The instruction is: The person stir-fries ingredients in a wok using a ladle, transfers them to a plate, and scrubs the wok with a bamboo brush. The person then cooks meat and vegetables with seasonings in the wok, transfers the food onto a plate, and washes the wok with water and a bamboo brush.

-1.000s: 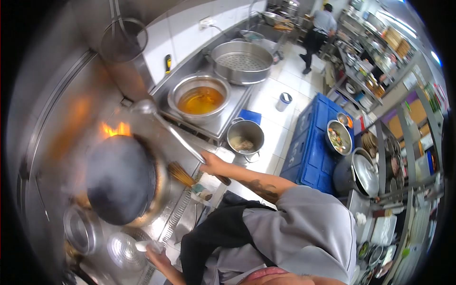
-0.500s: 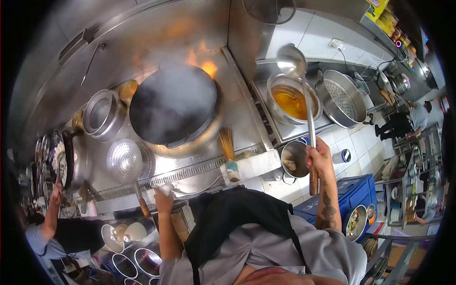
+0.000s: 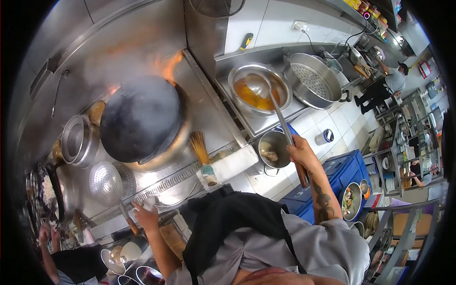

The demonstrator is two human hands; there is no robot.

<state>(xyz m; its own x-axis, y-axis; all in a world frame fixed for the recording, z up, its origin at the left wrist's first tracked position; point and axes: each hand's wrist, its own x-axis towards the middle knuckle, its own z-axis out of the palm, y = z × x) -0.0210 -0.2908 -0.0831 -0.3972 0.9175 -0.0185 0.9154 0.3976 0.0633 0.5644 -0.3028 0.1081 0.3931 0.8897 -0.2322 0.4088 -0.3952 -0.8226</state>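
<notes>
Across the steel range (image 3: 202,102), flames (image 3: 172,65) leapt beyond the smoking wok (image 3: 135,123); down came the ladle (image 3: 283,122) from above the metal basin (image 3: 285,89), its bowl now at the amber liquid (image 3: 248,97)! Right hand (image 3: 304,152) gripped its handle; left hand (image 3: 146,217) pinched white cloth (image 3: 150,202). Bamboo brush (image 3: 200,149) and perforated skimmer (image 3: 105,183) crowded the front.

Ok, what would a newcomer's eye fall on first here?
Probably the black wok at left, hazed by smoke or steam, orange flames behind it. Next, the ladle in the right hand, its head in or over the steel bowl of amber liquid, right of the wok.
</notes>
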